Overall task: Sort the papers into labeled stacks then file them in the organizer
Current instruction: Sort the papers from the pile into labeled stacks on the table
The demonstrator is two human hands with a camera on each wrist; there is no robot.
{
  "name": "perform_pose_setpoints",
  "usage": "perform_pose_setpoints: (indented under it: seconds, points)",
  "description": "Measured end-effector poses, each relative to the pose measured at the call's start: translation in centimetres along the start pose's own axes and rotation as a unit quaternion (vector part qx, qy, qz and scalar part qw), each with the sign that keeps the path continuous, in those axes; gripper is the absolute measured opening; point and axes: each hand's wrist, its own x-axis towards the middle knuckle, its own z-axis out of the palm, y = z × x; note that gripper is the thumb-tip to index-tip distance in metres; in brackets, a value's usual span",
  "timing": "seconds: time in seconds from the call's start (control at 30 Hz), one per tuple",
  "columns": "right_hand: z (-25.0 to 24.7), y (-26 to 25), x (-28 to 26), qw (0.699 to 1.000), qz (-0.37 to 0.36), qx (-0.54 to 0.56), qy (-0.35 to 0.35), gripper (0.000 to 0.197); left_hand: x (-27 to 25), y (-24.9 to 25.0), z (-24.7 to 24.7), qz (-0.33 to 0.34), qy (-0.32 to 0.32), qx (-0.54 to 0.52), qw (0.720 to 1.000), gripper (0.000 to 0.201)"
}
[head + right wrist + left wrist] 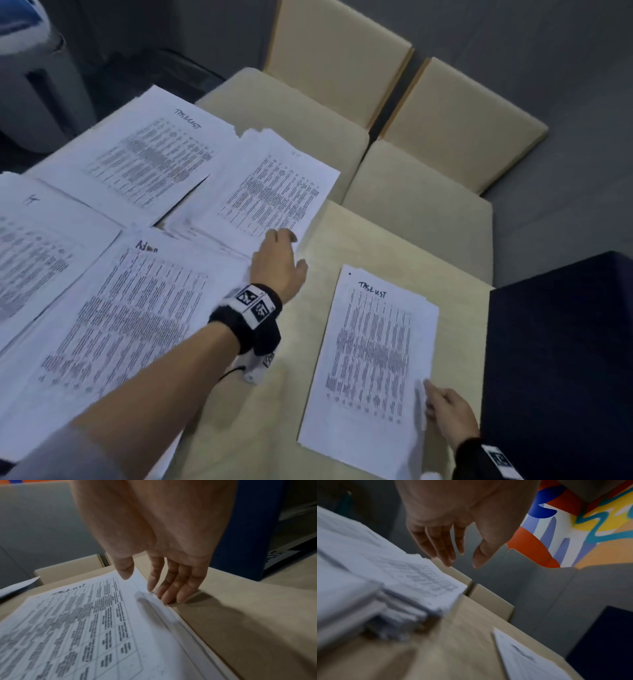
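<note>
Several paper stacks lie on the wooden table [270, 428]: one headed "TASKLIST" [147, 154] at the back left, one marked "IT" [41, 240], one marked "Admin" [130, 318], and an unlabelled stack [270, 192] [412, 577] in the middle. My left hand [296, 251] [461, 561] hovers at that stack's near right corner, fingers straight, holding nothing. A separate "TASKLIST" sheet [373, 353] [102, 622] lies to the right. My right hand [432, 399] [145, 588] touches its slightly raised right edge with its fingertips [169, 599], thumb above the paper. The dark blue organizer [561, 359] [248, 527] stands at the right.
Beige cushioned chairs [342, 51] [462, 116] stand just past the table's far edge. A grey and white machine [34, 85] is at the back left. Bare tabletop shows between the Admin stack and the separate sheet. A colourful mural [573, 520] covers the far wall.
</note>
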Motion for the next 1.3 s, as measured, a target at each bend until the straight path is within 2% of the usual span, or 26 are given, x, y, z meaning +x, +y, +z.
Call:
perform_pose_setpoints:
  seconds: [0.13, 0.23, 0.33, 0.47, 0.53, 0.63, 0.73, 0.83, 0.97, 1.07, 1.17, 1.23, 1.3]
  points:
    - [-0.2, -0.7, 1.5, 0.999, -0.034, -0.012, 0.037, 0.038, -5.6, 0.7, 4.6, -0.060, -0.090, -0.007, 0.994, 0.037]
    - [0.3, -0.8, 3.1, 0.997, -0.029, 0.069, -0.008, 0.038, -8.2, 1.4, 6.9, -0.106, -0.163, -0.007, 0.981, 0.041]
    - [0.8, -0.5, 4.1, 0.996, -0.061, 0.062, -0.028, 0.031, -9.5, 2.6, 7.9, -0.151, -0.131, -0.008, 0.980, 0.049]
    - [0.6, -0.4, 3.7, 0.988, -0.130, 0.076, 0.028, 0.016, -10.1, 3.3, 8.6, -0.178, -0.052, -0.016, 0.982, 0.044]
    - [0.0, 0.6, 3.3, 0.988, -0.132, 0.075, 0.027, 0.013, -10.3, 3.2, 8.7, -0.193, -0.057, -0.006, 0.980, 0.037]
    - [-1.2, 2.6, 2.9, 0.988, -0.123, 0.078, 0.056, 0.007, -9.9, 3.4, 9.3, -0.219, -0.106, -0.010, 0.970, 0.018]
    - [-2.1, 3.2, 3.1, 0.984, -0.104, 0.105, 0.102, 0.010, -9.1, 3.7, 10.0, -0.206, -0.158, 0.001, 0.966, 0.019]
    - [-3.2, 3.3, 3.8, 0.975, -0.105, 0.151, 0.127, 0.018, -8.6, 3.7, 10.5, -0.177, -0.185, 0.048, 0.966, 0.019]
    - [-3.9, 3.7, 4.7, 0.972, -0.091, 0.203, 0.082, 0.031, -8.4, 3.4, 10.7, -0.178, -0.178, 0.093, 0.963, 0.017]
    - [-3.3, 4.0, 4.7, 0.977, -0.101, 0.176, 0.065, 0.020, -8.9, 4.0, 10.8, -0.172, -0.176, 0.104, 0.964, 0.016]
    - [-2.3, 4.1, 4.3, 0.977, -0.134, 0.155, 0.055, 0.014, -10.0, 4.8, 10.9, -0.172, -0.147, 0.156, 0.962, 0.031]
    - [-1.9, 3.6, 3.6, 0.980, -0.125, 0.150, 0.044, 0.007, -10.5, 4.9, 11.2, -0.148, -0.121, 0.191, 0.963, 0.037]
    - [-1.5, 3.4, 3.4, 0.983, -0.107, 0.142, 0.040, 0.033, -11.0, 5.1, 11.8, -0.121, -0.122, 0.188, 0.967, 0.031]
